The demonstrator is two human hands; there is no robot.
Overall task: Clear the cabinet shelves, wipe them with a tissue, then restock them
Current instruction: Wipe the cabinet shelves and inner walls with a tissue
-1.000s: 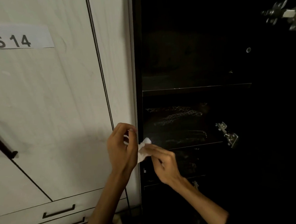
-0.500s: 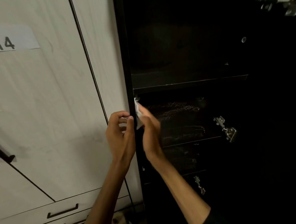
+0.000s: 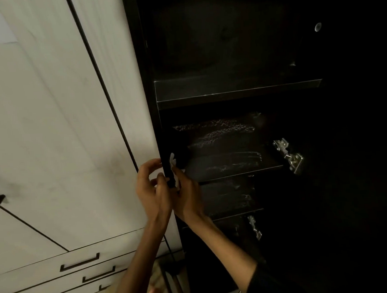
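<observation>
The open black cabinet fills the right half, dark inside. Its upper shelf is bare, and the shelf below shows pale streaks on its surface. My right hand presses a small white tissue against the cabinet's left inner wall, just above the streaked shelf's front corner. My left hand curls its fingers around the front edge of that same side panel, touching my right hand. A lower shelf lies behind my right wrist.
A closed white door with a paper label stands to the left, and white drawers with black handles sit beneath it. Metal door hinges project from the cabinet's right side. Floor shows at the bottom.
My right hand first lifted the tissue up along the cabinet's left edge, then slid it back down the inner wall. My left hand stays on the panel's edge. The view has shifted.
</observation>
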